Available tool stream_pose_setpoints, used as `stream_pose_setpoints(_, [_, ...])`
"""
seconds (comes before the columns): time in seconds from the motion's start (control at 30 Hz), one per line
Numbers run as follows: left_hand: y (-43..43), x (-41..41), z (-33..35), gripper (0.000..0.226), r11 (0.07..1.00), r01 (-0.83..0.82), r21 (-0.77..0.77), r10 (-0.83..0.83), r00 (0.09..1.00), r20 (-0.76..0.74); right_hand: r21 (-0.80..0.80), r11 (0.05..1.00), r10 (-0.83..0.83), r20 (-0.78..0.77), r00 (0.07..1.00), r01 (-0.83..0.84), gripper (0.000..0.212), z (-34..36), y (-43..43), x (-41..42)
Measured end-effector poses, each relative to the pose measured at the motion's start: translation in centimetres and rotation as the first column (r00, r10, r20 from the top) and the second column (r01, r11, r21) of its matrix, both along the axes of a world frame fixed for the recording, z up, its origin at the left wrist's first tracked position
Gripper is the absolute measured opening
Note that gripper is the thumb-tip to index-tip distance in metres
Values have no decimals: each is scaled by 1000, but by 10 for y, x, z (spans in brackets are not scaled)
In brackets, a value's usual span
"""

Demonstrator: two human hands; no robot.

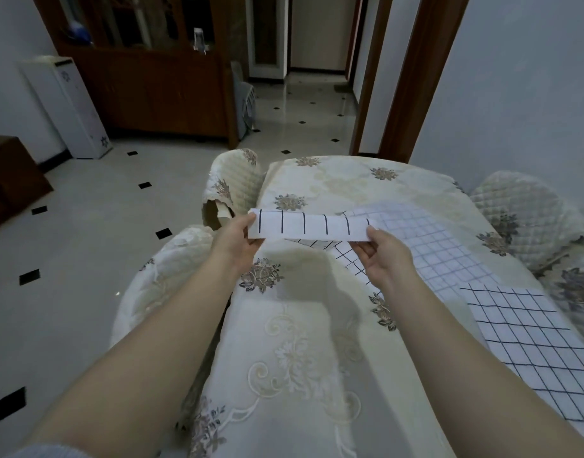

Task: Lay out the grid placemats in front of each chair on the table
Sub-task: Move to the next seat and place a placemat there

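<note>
Pinched grid placemat [312,224] at both ends, left hand [237,238] and right hand [385,256] clamped on it above table [300,328] | counted far placemat [429,246] and near placemat [532,342] flat along right side | judged places by left chairs [234,183] uncovered

Bare forearms [145,342], left hand [236,241], right hand [383,259], pale grey sleeve [42,452] edge

White placemats [528,338] with black grid lines; cream tablecloth [304,342] with grey-brown flower motifs
</note>
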State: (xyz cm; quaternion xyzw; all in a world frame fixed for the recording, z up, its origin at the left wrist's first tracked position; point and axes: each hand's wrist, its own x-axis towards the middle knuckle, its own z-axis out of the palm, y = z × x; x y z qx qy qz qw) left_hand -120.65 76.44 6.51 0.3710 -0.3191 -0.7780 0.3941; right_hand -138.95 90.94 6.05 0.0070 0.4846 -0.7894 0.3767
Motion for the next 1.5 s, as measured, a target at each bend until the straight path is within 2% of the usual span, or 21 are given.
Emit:
stream_pose_setpoints(0.1, [18,12,-33,16,999,27,36,-31,995,96,33,999,13,44,999,-15,28,-39,20,16])
stream_pose_setpoints(0.2, [39,24,-62,16,996,27,90,-42,985,167,102,994,26,73,997,-34,8,-72,42,32])
stream_pose_setpoints(0.4, [68,55,-115,30,973,-20,229,-62,937,344,259,964,32,135,990,-67,12,-125,76,54])
stream_pose_setpoints(0.53, [87,71,-132,30,956,-32,293,-103,895,433,368,922,70,145,987,-119,4,-143,95,66])
stream_pose_setpoints(0.83, [106,97,-153,33,964,-9,267,-162,775,610,517,841,89,158,983,-160,12,-153,123,88])
stream_pose_setpoints(0.97, [115,108,-161,24,956,20,292,-215,724,655,559,809,111,158,981,-181,13,-159,131,95])
stream_pose_setpoints(1.17, [125,118,-167,21,949,54,312,-260,697,669,589,783,120,172,978,-200,18,-157,145,102])
stream_pose_setpoints(1.27, [128,121,-169,11,943,79,322,-288,677,678,622,750,144,180,973,-226,22,-161,154,102])
stream_pose_setpoints(1.33, [130,122,-171,10,935,79,347,-306,675,672,632,737,148,198,969,-241,3,-162,158,103])
stream_pose_setpoints(1.43, [131,126,-175,10,926,88,367,-323,689,649,631,726,186,206,961,-275,17,-170,163,102])
stream_pose_setpoints(1.5, [131,129,-179,11,926,94,366,-324,695,641,659,698,212,183,960,-280,13,-172,164,102])
